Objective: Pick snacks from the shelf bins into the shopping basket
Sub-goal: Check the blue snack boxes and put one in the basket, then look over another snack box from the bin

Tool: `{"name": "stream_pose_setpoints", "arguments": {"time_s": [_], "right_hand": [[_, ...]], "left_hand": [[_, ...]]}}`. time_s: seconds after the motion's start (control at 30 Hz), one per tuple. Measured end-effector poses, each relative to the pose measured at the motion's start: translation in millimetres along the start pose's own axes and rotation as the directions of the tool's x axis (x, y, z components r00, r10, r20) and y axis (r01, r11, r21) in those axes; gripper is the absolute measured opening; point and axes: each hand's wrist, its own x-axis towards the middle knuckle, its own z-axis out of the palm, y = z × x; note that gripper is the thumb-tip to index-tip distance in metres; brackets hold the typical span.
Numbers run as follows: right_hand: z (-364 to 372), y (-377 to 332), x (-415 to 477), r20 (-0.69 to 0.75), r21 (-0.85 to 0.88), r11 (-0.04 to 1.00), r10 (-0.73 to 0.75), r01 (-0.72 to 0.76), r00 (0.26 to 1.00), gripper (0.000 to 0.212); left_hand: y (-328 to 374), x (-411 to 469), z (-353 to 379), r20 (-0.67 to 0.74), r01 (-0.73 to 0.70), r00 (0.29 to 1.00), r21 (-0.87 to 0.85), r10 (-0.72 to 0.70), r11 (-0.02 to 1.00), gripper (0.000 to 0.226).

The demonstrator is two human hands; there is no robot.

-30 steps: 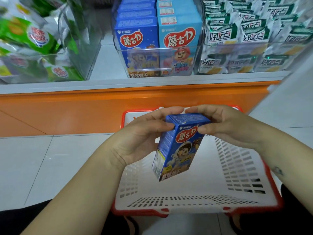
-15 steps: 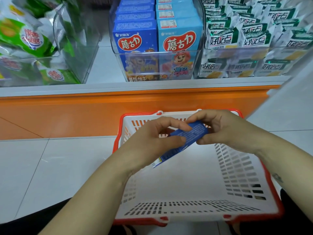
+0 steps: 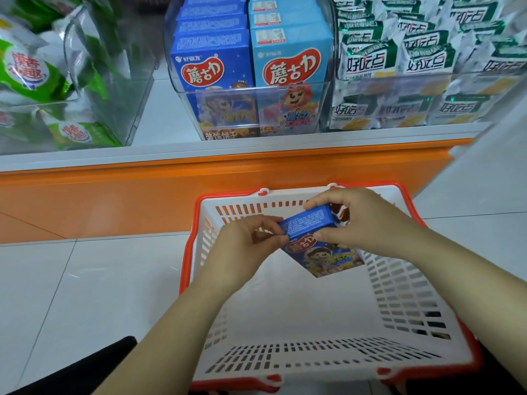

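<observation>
A dark blue snack box (image 3: 310, 236) with a red logo and a cartoon figure hangs tilted over the far half of the white shopping basket (image 3: 405, 303), which has a red rim and stands on the floor. My left hand (image 3: 245, 246) pinches the box's left end. My right hand (image 3: 362, 220) grips its right end from above, thumb under the top edge. Nothing else lies inside the basket.
On the shelf above, a clear bin (image 3: 251, 109) holds dark blue boxes (image 3: 212, 69) and light blue boxes (image 3: 292, 67). To its right is a bin of green-and-white packets (image 3: 422, 61), at left one of green bags (image 3: 31, 69). An orange shelf front (image 3: 142, 192) faces the basket.
The box went from upright to flat, then tipped so its front shows again. It has moved right and lower, further into the basket. Both hands kept hold of it.
</observation>
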Motion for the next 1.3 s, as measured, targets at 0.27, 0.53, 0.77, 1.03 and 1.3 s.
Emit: {"name": "stream_pose_setpoints", "arguments": {"time_s": [0.27,0.53,0.77,1.03,1.3], "right_hand": [[76.5,106.0,30.5,0.123,-0.046,0.970,0.241,-0.237,0.963,0.039],[105.9,153.4,45.4,0.160,-0.198,0.907,0.403,-0.371,0.901,0.048],[68.2,112.9,36.3,0.311,-0.374,0.899,0.354,-0.229,0.882,0.059],[-37.1,-14.6,5.8,-0.001,-0.325,0.945,-0.039,0.037,0.999,0.033],[-95.6,-100.9,26.0,-0.401,-0.519,0.839,-0.408,0.163,0.820,0.032]], "left_hand": [[-83.5,24.3,23.9,-0.169,0.191,0.976,0.348,-0.139,0.918,0.018],[-97.4,39.5,21.1,-0.161,0.194,0.977,0.429,-0.137,0.882,0.035],[-57.5,41.7,27.9,-0.127,0.102,0.990,0.358,-0.059,0.928,0.030],[43.0,17.6,-26.8,-0.288,-0.235,0.884,0.408,0.369,0.882,0.024],[93.4,7.2,-100.7,-0.454,-0.385,0.656,0.485,0.603,0.785,0.027]]}}
